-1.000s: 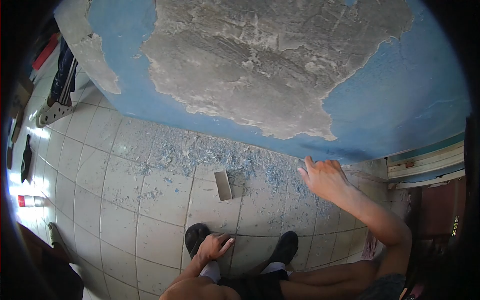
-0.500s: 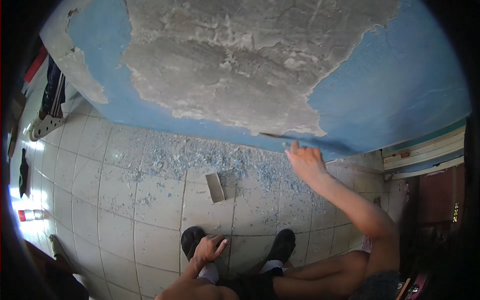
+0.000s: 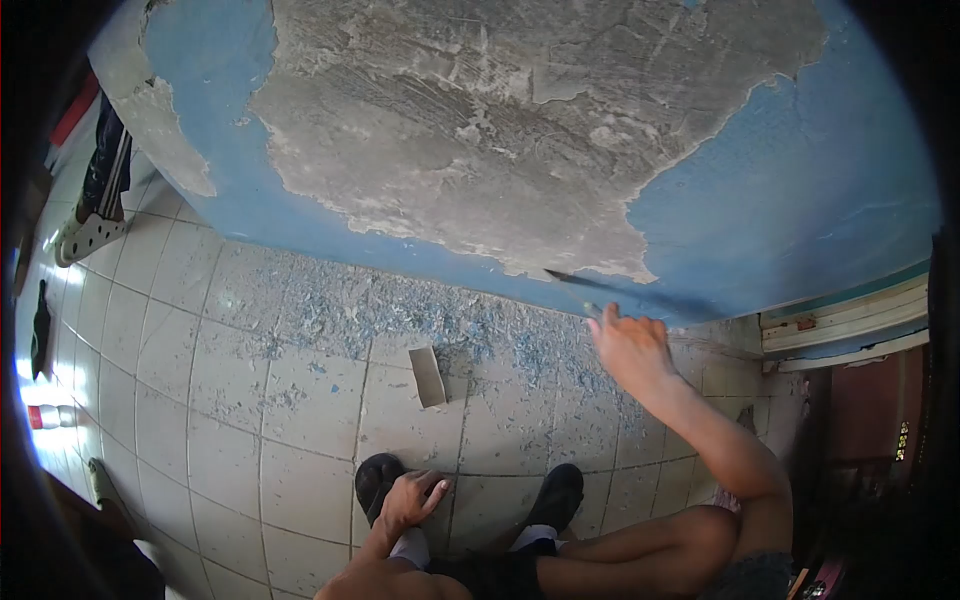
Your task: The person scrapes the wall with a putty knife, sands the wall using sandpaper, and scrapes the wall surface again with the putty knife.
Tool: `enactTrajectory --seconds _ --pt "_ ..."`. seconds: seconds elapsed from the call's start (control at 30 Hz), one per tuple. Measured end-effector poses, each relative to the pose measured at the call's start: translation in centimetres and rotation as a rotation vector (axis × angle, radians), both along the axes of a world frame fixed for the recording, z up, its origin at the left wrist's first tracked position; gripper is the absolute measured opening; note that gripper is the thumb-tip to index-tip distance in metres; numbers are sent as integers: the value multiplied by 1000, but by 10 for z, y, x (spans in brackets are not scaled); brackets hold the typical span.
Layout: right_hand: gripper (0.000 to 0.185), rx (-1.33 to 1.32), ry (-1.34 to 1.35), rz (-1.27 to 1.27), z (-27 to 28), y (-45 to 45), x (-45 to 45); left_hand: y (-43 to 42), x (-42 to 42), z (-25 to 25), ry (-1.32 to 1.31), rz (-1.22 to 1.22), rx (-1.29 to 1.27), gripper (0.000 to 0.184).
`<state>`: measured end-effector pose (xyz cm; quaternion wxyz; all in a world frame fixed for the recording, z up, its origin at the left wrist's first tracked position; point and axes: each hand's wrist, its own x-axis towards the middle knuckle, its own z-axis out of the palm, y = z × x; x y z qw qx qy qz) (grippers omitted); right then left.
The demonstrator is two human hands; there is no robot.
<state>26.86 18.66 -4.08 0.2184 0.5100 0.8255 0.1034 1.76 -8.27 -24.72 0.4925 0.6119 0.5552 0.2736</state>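
My right hand (image 3: 634, 350) is closed around a thin scraping tool (image 3: 574, 291), whose pale end shows at the fingertips. The tool's tip is at the lower edge of the bare grey patch (image 3: 450, 140) on the blue wall (image 3: 760, 210), near the floor; whether it touches is too small to tell. My left hand (image 3: 411, 498) holds nothing, its fingers loosely apart, hanging above my left shoe (image 3: 378, 480). A small open cardboard box (image 3: 427, 378) lies on the tiles between my hands. Blue and white paint flakes (image 3: 390, 310) cover the floor along the wall.
A person's leg in striped trousers (image 3: 106, 165) and a perforated clog (image 3: 90, 238) is at the far left. A red-capped bottle (image 3: 50, 417) and a dark object (image 3: 41, 330) lie on the left tiles. A door frame (image 3: 845, 325) stands to the right.
My right hand has moved slightly left overall, and the tool's blade now shows against the lower wall. My left hand stays above the shoe. The camera view has shifted a little.
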Motion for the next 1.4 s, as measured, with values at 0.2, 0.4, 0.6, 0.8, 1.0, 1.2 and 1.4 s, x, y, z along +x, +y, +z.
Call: enactTrajectory --seconds 0.2,0.4,0.6,0.8,1.0,1.2,1.4 --pt "44 -2 -11 92 -50 27 0 1 3 -3 -4 -24 2 26" --pt "48 -7 39 31 10 10 -19 -2 3 -4 23 9 -13 25" --pt "45 -29 109 83 -42 28 -22 5 5 -4 35 -56 10 25" --pt "40 11 126 78 -31 9 -19 -2 3 -6 36 -46 29 26" --pt "48 -129 118 97 -69 31 -35 0 4 -1 19 -60 -7 25" --pt "53 -28 134 82 -28 13 -30 1 2 0 14 -45 0 25" --pt "48 44 136 311 -72 48 -21 -1 1 -4 -14 -49 17 24"
